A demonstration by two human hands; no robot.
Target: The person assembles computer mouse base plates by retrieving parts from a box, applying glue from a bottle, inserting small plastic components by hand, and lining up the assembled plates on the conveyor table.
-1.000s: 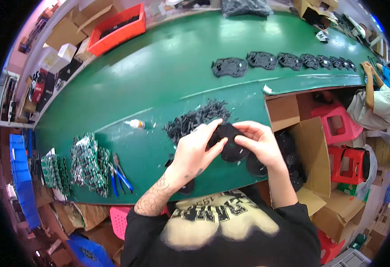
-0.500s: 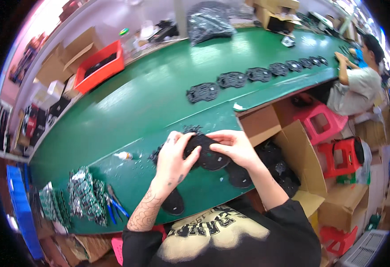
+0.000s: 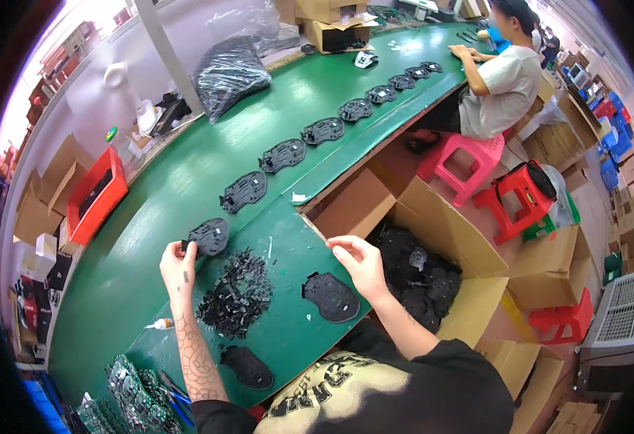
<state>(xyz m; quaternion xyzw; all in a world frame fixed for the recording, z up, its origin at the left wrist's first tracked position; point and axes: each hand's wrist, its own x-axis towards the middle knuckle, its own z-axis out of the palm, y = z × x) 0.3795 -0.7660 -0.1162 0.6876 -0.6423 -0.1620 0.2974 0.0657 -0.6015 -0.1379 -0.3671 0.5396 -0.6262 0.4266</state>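
Left hand reaches out over the green bench, fingers pinched on the near edge of a flat black plastic plate; the plate lies on the bench surface, last in a row of like plates that runs away along the bench toward a seated co-worker. Grip of the left hand: closed on the plate's edge.

Right hand hovers at the bench's near edge, fingers loosely curled, palm down, holding nothing; grip open. Just beside it, toward the person, another black plate lies flat on the bench, apart from the fingers.

Between the two hands: a heap of small black plastic parts. A third black plate lies nearer the body, beside the left forearm. A small tube with an orange tip lies left of the heap.

Right of the bench, an open cardboard box holds more black plates, right hand directly beside its flap. Green circuit boards are stacked at the lower left corner of the bench, blue-handled pliers next to them.
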